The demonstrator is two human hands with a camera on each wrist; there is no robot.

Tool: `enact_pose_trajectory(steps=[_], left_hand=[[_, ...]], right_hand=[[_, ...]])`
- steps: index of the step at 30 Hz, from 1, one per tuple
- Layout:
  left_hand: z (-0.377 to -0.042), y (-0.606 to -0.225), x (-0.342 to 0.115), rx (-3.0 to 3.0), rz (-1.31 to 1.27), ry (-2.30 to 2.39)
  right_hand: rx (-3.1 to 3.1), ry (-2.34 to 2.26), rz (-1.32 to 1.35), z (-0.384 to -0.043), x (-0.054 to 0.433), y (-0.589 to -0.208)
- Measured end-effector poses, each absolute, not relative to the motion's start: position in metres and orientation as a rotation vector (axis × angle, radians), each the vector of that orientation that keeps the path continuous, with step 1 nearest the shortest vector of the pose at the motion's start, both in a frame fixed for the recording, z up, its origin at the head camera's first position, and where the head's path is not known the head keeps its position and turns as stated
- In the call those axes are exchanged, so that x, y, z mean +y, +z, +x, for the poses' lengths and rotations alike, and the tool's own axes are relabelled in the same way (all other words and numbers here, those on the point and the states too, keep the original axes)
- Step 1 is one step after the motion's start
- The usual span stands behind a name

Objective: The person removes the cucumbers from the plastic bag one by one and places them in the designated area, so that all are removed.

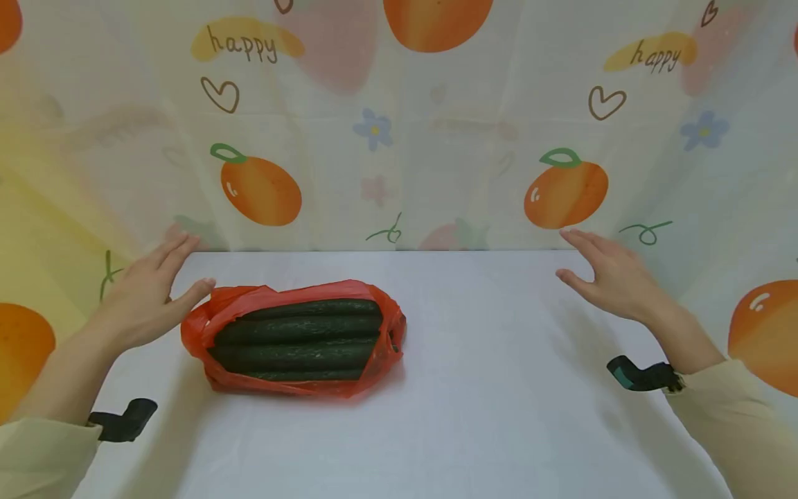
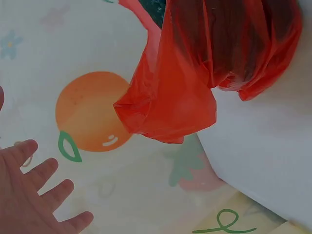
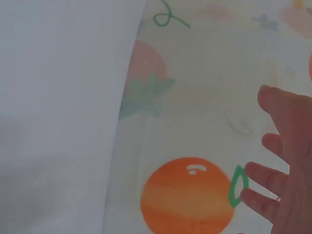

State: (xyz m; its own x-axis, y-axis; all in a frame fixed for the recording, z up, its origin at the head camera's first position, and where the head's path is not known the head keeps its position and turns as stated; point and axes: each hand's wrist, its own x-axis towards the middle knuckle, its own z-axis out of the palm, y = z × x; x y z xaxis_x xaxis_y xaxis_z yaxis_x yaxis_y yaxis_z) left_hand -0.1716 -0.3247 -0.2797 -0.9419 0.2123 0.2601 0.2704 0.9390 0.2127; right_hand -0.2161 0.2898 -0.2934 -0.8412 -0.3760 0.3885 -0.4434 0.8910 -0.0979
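Observation:
Several dark green cucumbers (image 1: 305,339) lie side by side in a red plastic bag (image 1: 374,378) on the left half of the white table. The bag's opening faces up and shows their length. My left hand (image 1: 149,291) hovers at the bag's left end with fingers extended and nothing in it; its thumb overlaps the bag's corner in the head view. In the left wrist view the bag's loose red end (image 2: 170,107) hangs apart from the spread fingers (image 2: 56,195). Far to the right, my right hand (image 1: 614,277) is raised over the table's back edge, fingers straight, holding nothing.
Behind the white table (image 1: 486,388) hangs a pale curtain (image 1: 449,159) printed with oranges, hearts and flowers. A black strap end (image 1: 127,419) sticks out at the left wrist, and another black strap (image 1: 642,374) at the right.

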Motion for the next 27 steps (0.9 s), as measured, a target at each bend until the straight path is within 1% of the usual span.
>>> enact_pose_trajectory(steps=[12, 23, 27], left_hand=[[-0.16, -0.289, -0.331, -2.696, -0.3, -0.726], [-0.151, -0.309, -0.33, -2.663, -0.11, -0.753], [-0.15, -0.317, -0.333, -2.63, -0.079, -0.788]], right_hand=[[-2.601, 0.485, 0.705, -0.211, 0.263, -0.295], [-2.397, 0.619, 0.786, -0.211, 0.234, -0.304], [-2.356, 0.66, 0.809, -0.21, 0.222, -0.307]])
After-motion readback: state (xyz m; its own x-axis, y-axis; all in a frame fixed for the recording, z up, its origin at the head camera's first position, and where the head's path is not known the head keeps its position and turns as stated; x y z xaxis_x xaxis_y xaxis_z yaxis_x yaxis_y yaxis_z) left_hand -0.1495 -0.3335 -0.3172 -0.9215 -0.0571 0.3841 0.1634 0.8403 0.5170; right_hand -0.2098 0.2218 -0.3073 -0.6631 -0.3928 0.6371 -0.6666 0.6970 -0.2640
